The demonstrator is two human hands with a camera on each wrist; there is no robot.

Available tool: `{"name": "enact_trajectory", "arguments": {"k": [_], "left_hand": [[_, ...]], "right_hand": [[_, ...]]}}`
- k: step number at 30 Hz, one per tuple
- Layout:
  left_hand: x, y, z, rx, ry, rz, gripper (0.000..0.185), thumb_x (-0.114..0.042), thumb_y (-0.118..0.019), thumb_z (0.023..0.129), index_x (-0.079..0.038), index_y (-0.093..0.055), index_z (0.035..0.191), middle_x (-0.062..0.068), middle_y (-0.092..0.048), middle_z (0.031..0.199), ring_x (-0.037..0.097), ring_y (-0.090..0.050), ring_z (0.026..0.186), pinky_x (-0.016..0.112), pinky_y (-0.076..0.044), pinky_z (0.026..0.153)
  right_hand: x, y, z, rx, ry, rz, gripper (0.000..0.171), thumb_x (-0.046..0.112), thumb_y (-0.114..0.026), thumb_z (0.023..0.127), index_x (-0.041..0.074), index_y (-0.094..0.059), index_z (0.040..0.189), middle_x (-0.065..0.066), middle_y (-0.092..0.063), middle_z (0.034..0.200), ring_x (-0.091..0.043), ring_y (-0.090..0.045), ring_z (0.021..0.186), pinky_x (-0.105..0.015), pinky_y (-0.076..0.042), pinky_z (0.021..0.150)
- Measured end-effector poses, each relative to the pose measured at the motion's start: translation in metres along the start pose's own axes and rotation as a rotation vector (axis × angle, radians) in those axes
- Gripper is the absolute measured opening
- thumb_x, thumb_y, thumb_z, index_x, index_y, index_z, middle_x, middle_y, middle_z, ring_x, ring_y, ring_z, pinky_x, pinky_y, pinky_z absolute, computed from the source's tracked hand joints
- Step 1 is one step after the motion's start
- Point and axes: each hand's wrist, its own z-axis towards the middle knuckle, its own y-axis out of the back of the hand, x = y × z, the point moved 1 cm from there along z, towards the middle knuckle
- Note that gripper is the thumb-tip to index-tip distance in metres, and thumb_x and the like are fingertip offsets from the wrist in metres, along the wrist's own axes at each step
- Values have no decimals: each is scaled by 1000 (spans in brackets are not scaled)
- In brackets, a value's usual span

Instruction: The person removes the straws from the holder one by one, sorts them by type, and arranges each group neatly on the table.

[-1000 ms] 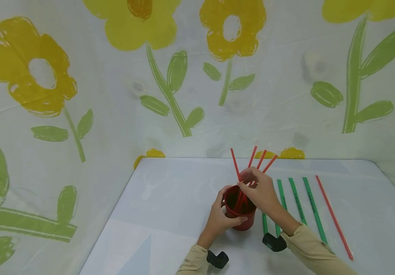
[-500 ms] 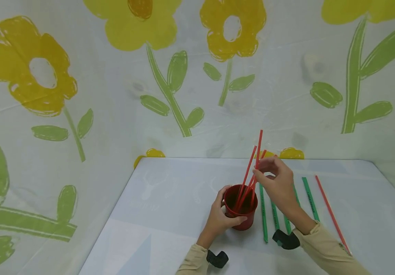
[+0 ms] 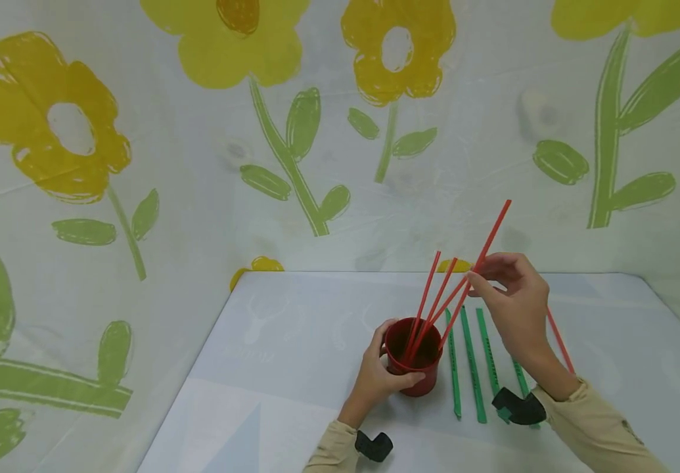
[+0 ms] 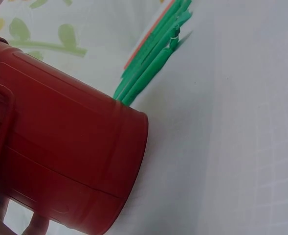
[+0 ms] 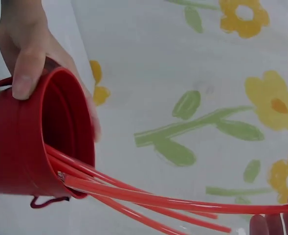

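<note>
A red bucket with small side handles stands on the table, and my left hand grips its side with the thumb across the front near the rim. Several red straws lean out of it to the right. My right hand pinches another red straw above and right of the bucket. In the right wrist view that straw runs from the fingertips back to the bucket's mouth, its lower end right at the rim. In the left wrist view the bucket fills the left side.
Several green straws lie side by side right of the bucket, partly under my right hand and wrist. Farther right lies one red straw, partly hidden by the forearm. A flower-printed cloth hangs behind the table.
My right hand has moved right and upward with the straw, drawing its lower end from inside the bucket to the right rim. The left hand and bucket have stayed in place.
</note>
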Motion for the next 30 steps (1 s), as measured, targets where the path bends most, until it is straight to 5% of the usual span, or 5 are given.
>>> {"name": "enact_trajectory", "arguments": {"k": [11, 20, 27, 30], "left_hand": [[1, 0, 0, -2, -19, -2, 86, -26, -80, 73, -15, -32, 144, -3, -49, 135, 18, -45, 122, 41, -46, 93], [-35, 5, -2, 17, -8, -31, 82, -15, -78, 74, -3, -32, 142, 12, -49, 134, 31, -45, 121, 49, -45, 93], [-1, 2, -1, 0, -12, -7, 85, -27, -80, 73, -24, -32, 143, -6, -49, 134, 16, -45, 122, 40, -46, 93], [-12, 3, -1, 6, -15, -22, 84, -20, -79, 74, -16, -33, 143, 2, -49, 135, 23, -45, 121, 43, -47, 91]], "right_hand": [[10, 23, 9, -64, 21, 33, 28, -10, -65, 81, -6, -56, 107, -13, -63, 93, -16, -63, 76, -19, -53, 65], [5, 42, 10, -69, -16, -135, 30, -7, -66, 82, -6, -56, 110, -4, -63, 94, -10, -62, 80, -15, -51, 67], [-8, 62, 7, -56, -72, -243, 29, -1, -67, 84, -3, -57, 111, 3, -63, 92, -6, -60, 80, -10, -49, 65], [-14, 71, 6, -55, -104, -307, 30, 3, -67, 86, -1, -57, 113, 8, -62, 93, -3, -59, 81, -8, -47, 68]]}}
